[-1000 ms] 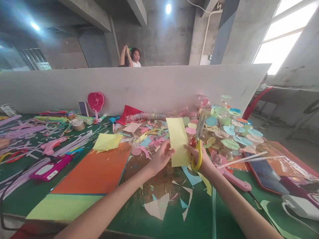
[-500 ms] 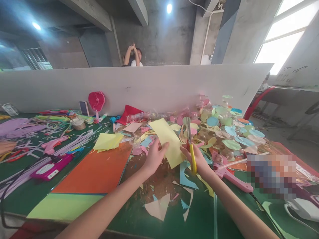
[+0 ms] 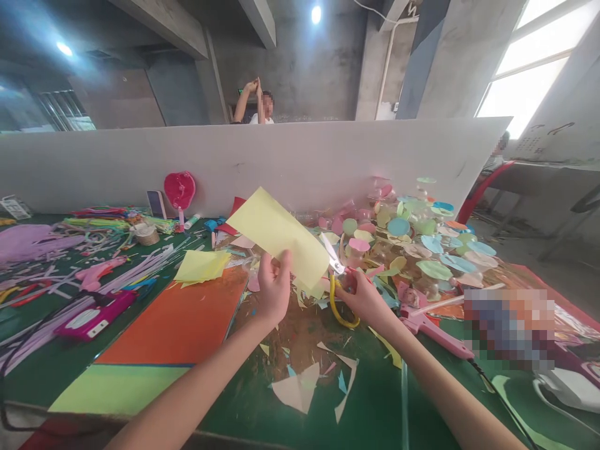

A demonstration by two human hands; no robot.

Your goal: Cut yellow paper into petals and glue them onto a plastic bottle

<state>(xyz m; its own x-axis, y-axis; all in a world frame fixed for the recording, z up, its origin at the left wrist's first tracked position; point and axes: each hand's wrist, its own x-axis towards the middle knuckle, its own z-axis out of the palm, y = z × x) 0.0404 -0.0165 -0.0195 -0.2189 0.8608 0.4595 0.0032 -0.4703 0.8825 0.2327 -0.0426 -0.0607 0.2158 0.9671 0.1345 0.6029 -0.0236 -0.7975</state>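
A rectangular sheet of pale yellow paper [image 3: 276, 228] is pinched between the thumb and fingers of my left hand [image 3: 275, 284], tilted above the table. My right hand [image 3: 363, 295] holds a pair of scissors [image 3: 335, 265] with yellow handles. Their metal blades point up and left, beside the paper's right-hand edge; whether they touch it I cannot tell. Below both hands lie paper scraps, among them a pale pink offcut [image 3: 300, 387]. A small pile of yellow sheets [image 3: 202, 265] rests to the left, over an orange sheet [image 3: 173, 325].
Paper discs on clear plastic cups [image 3: 434, 270] crowd the right back. A pink glue gun [image 3: 435, 325] lies at right. On the left are a magenta device [image 3: 98, 314], lilac strips and a pink hand mirror [image 3: 180, 190]. Behind a grey partition [image 3: 290, 150] a person raises both arms.
The yellow sheet has swung from upright to slanting left, and my left hand has shifted slightly left. The scissors have turned, their blades now leaning left toward the sheet.
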